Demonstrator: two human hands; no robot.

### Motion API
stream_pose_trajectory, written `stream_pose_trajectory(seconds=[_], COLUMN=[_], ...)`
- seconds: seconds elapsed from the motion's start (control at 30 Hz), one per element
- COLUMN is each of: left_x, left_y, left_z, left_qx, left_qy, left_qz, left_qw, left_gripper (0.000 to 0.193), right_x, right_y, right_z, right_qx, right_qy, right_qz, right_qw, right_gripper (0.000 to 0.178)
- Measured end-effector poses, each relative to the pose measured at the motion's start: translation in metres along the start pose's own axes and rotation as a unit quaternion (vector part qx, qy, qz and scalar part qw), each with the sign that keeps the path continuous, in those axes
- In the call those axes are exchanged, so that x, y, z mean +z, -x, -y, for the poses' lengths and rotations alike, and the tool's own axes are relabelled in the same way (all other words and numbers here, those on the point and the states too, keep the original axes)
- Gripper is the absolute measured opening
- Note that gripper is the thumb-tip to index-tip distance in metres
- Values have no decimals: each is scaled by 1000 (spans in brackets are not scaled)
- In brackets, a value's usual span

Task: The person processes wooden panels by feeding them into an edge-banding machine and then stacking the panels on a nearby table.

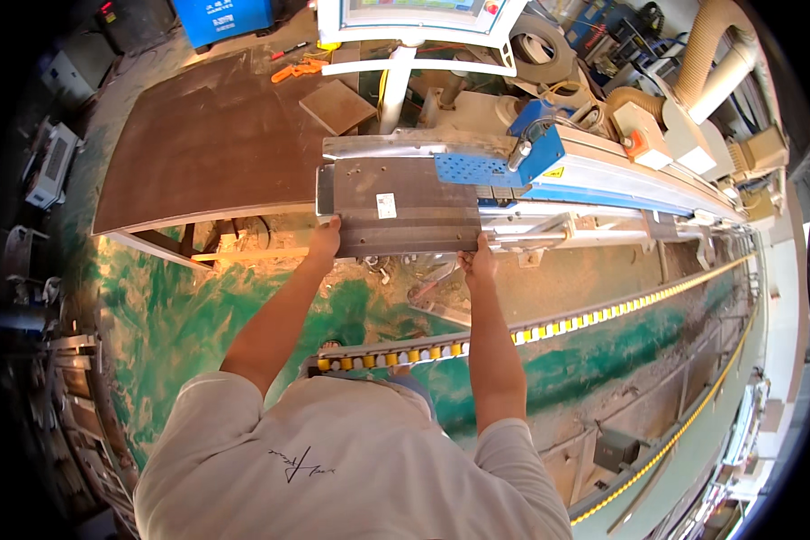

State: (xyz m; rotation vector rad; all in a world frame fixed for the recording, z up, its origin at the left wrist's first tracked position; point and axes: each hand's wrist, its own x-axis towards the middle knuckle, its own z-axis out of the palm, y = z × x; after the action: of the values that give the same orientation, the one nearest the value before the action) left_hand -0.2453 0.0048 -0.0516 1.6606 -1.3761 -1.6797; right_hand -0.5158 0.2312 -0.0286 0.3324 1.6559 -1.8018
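Observation:
A flat brown rectangular panel (pixel 414 231) with a white label and small holes lies level at the infeed end of a long machine. My left hand (pixel 325 239) grips its near left corner, fingers closed on the edge. At the near right corner my right hand (pixel 480 258) is closed on the panel too. The fingertips beneath the panel are hidden. A blue perforated metal plate (pixel 477 168) overlaps the panel's far right corner. Along the far edge runs a grey metal fence (pixel 396 147).
A brown tabletop (pixel 211 144) stands to the left, with a small square board (pixel 337 109) and an orange-handled tool (pixel 299 70) on it. Behind the panel rises a control screen (pixel 414 11) on a post. A roller rail (pixel 549 326) with yellow wheels crosses close before me.

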Motion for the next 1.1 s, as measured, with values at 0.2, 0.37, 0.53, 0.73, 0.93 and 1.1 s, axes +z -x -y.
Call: stream_pose_trajectory(seconds=[0.2, 0.37, 0.53, 0.73, 0.93, 1.1], left_x=[34, 82, 161, 197, 272, 296], left_y=[25, 13, 54, 18, 32, -76], left_z=[-33, -10, -51, -20, -31, -30], left_qx=[-46, 5, -89, -46, 373, 495], left_qy=[40, 48, 79, 96, -562, -548], left_qz=[-38, -50, -18, -26, 130, 264], left_qw=[997, 998, 993, 994, 727, 621], left_gripper=[54, 50, 53, 50, 35, 16], right_x=[-19, -51, -101, -123, -248, -326], right_y=[-11, -42, -89, -115, 24, 318], right_z=[24, 55, 78, 116, 48, -122], right_qx=[-61, -97, -108, -51, -171, -61], right_qy=[46, 50, 66, 20, -97, -202], right_qz=[17, -13, -47, -27, -68, -359], right_qw=[997, 994, 991, 998, 978, 909], right_gripper=[44, 48, 46, 45, 41, 38])
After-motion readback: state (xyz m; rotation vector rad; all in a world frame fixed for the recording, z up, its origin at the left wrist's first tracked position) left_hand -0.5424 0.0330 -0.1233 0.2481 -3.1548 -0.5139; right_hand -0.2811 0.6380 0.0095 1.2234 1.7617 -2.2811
